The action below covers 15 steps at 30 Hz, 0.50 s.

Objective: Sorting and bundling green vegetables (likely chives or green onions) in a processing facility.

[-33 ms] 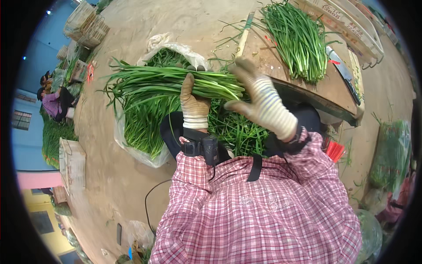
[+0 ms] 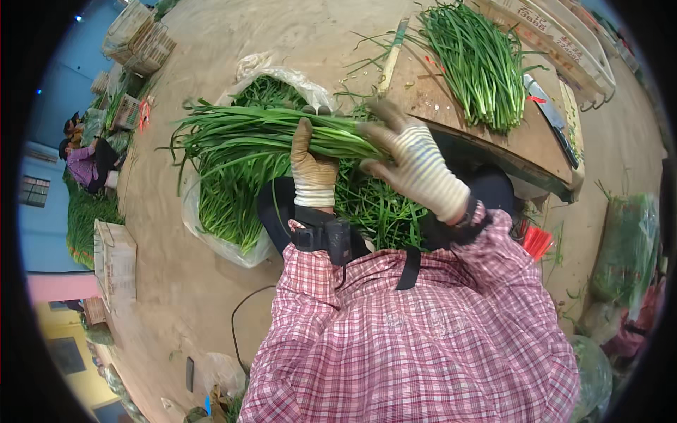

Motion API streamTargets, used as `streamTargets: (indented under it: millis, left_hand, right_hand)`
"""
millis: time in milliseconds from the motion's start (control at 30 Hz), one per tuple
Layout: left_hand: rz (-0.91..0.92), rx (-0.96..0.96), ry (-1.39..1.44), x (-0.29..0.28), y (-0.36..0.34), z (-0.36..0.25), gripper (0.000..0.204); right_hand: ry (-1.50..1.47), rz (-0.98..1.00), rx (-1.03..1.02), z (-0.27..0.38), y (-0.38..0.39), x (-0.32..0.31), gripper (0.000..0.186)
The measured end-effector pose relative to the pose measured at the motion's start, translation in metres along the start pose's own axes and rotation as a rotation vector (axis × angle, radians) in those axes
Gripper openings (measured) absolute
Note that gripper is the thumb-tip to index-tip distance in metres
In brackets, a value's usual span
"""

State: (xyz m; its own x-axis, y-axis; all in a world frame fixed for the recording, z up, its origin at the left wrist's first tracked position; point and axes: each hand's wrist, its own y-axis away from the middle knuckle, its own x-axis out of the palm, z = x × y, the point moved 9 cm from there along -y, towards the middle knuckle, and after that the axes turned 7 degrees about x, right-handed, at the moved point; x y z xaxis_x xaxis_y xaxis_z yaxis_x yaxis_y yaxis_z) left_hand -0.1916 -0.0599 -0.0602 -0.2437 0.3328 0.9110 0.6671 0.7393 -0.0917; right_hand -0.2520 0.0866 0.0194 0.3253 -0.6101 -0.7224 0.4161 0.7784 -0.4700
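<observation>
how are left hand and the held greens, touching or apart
Touching; the head view shows the left hand gripping the held greens, thumb across their near side.

Pic's bright, w/ soft light mostly. Dark shadow under the desk (image 2: 529, 151). Clear bag (image 2: 644, 236) on R shines a bit. Blue wall (image 2: 44, 236) on L looks bent & fuzzy. Rim's blk.

Long-sleeved garment (image 2: 416, 338) is showing pink-and-white checks. Left hand (image 2: 312, 163) and right hand (image 2: 407, 161) are wearing brown-coated cream knit gloves (image 2: 436, 169). Black left-wrist strap (image 2: 306, 238) is carrying a boxy black device (image 2: 337, 241).
</observation>
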Motion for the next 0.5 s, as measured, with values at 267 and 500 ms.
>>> streamTargets:
  millis: [267, 500]
  left_hand:
    - [-0.188, -0.107, -0.068, -0.054, 0.015, 0.007, 0.039]
    - [-0.129, -0.095, -0.08, -0.061, 0.02, 0.011, 0.04]
  right_hand:
    - [0.057, 0.004, -0.006, 0.011, -0.013, -0.01, 0.025]
    - [0.15, 0.273, 0.257, -0.003, -0.033, 0.039, 0.026]
